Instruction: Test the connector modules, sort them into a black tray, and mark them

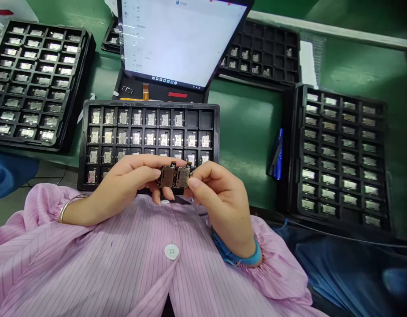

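Observation:
Two small circuit boards with metal card-slot shields are held side by side over the front edge of the middle tray. My left hand (134,176) grips the left circuit board (167,177), thumb at its edge and fingers behind. Between thumb and fingers of my right hand (220,189) is the right circuit board (183,177). A short dark connector tab sticks up from each board. Beneath and beyond my hands lies the black compartment tray (150,105), with similar boards in most pockets. Two pockets at its back right hold none. My hands hide part of its front rows.
A laptop (170,39) stands behind the tray, with an orange flex cable (146,92) on its base. Filled tray stacks stand left (60,88) and right (297,154). Another partly filled tray (259,79) lies at the back. A blue pen (279,156) rests near the right stack.

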Demonstrator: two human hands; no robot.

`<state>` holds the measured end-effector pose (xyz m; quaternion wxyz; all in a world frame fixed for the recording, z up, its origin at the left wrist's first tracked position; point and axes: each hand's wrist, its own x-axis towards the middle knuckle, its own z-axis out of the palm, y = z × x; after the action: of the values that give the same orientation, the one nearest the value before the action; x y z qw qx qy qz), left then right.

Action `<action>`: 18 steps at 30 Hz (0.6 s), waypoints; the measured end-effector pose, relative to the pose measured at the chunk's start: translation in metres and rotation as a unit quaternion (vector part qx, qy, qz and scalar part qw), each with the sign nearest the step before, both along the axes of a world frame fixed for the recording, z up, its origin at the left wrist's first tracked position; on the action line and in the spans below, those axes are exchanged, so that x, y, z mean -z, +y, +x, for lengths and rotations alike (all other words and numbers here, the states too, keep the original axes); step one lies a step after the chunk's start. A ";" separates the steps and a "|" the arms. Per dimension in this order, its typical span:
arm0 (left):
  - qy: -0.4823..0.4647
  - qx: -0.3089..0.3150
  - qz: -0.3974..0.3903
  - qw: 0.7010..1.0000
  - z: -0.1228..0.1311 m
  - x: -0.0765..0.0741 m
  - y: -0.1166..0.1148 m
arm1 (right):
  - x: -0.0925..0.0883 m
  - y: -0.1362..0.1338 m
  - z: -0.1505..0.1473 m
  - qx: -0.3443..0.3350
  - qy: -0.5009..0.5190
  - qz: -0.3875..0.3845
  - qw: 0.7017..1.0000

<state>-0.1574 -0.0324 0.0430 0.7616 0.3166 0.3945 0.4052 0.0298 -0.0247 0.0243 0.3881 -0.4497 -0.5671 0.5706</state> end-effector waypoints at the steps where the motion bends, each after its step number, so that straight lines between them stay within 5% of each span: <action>1: 0.000 0.000 -0.001 1.000 0.000 0.000 0.000 | 0.000 0.000 0.001 0.000 0.000 0.000 1.000; 18: 0.019 0.003 -0.013 1.000 0.000 0.000 -0.001 | -0.003 0.000 0.000 0.007 -0.016 0.001 1.000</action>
<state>-0.1574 -0.0338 0.0425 0.7593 0.3151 0.4131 0.3919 0.0296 -0.0248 0.0277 0.3836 -0.4620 -0.5706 0.5602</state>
